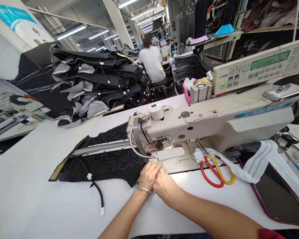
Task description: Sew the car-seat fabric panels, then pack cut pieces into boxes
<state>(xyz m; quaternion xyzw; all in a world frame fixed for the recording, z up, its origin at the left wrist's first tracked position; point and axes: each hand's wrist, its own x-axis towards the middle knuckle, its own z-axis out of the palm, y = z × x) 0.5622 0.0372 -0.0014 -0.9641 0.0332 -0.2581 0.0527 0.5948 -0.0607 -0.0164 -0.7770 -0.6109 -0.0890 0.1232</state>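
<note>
White table [30, 199]: sewing machine [201, 121], black panel [102, 165].

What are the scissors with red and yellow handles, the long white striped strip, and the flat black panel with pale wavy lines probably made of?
Scissors: metal blades, judging by their grey sheen; smooth handles, probably plastic. Striped strip: probably woven textile, matte, because it folds softly. Black panel: perhaps fabric or synthetic leather; its surface looks dull, its weave unclear.
</note>
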